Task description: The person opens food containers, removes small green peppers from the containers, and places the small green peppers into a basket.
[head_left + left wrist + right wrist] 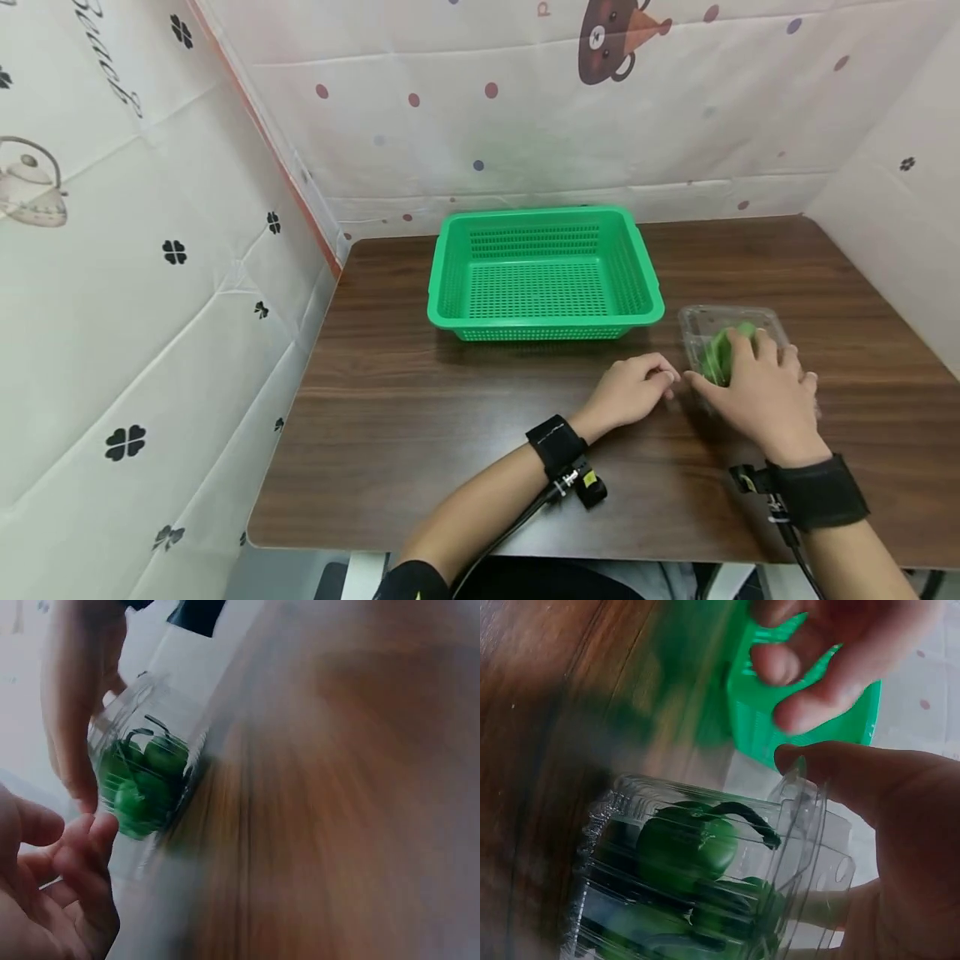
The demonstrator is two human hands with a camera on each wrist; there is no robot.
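Clear plastic clamshell box (731, 346) holding green peppers (686, 851) sits on the dark wood tabletop (420, 400), near its right front, just right of a green perforated basket (543, 275) that stands empty toward the back. The right hand (765, 392) lies over the box from above, its fingers (742, 346) draped across the lid and the thumb (840, 769) pressed at the lid's edge, a hold that seems meant to steady the box or work at its closure. The left hand (630, 392) rests on the tabletop just beside the box, fingers (82, 847) loosely curled and holding nothing, its fingertips close to the box's near corner as if ready to help. Both wrists wear black straps with small cameras. Patterned white sheeting (150, 250) walls in the tabletop on three sides. Both wrist views are blurred, so whether the lid is latched cannot be told.
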